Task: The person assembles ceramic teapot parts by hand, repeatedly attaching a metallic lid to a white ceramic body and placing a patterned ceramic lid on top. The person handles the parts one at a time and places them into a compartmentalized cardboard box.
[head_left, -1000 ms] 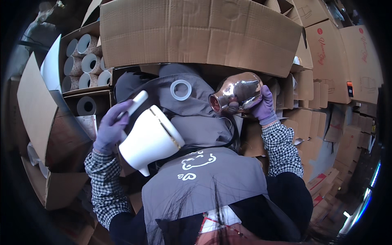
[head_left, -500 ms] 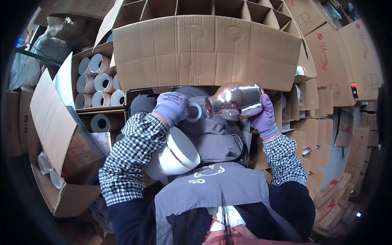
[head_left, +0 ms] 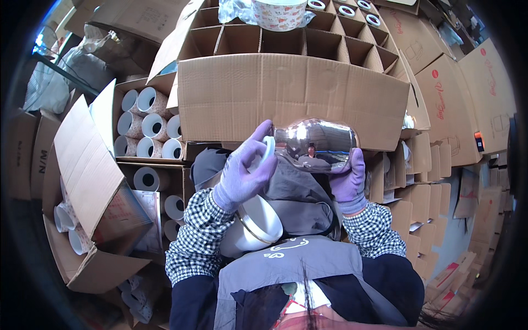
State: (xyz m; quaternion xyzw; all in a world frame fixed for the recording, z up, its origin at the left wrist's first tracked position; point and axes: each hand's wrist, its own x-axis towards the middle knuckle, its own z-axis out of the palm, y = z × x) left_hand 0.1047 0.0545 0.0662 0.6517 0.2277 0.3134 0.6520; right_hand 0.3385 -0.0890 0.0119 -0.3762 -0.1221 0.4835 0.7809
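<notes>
In my right hand (head_left: 350, 179), gloved in purple, lies the round base end of a shiny copper-silver flask liner (head_left: 316, 144), held sideways over my lap with its neck to the left. My left hand (head_left: 248, 165), in the same kind of glove, grips a white ring (head_left: 268, 147) between thumb and fingers. That ring stands at the liner's mouth; whether it fits over the rim or only touches it, I cannot tell. Below my left wrist, a white tub (head_left: 254, 228) with a thin band near its rim rests tilted on my lap.
Ahead stands a cardboard box (head_left: 291, 99) with dividers, bearing a patterned container (head_left: 279, 15) and several white rings (head_left: 346, 11). To the left, a carton (head_left: 148, 88) holds white-lined cylinders beside raised flaps (head_left: 88, 165). Tall cartons (head_left: 443, 99) and folded cardboard (head_left: 421, 203) line the right.
My left hand has brought the white ring right up to the liner's mouth and turned its fingers around it. The liner has shifted slightly down. More of the divided box shows.
</notes>
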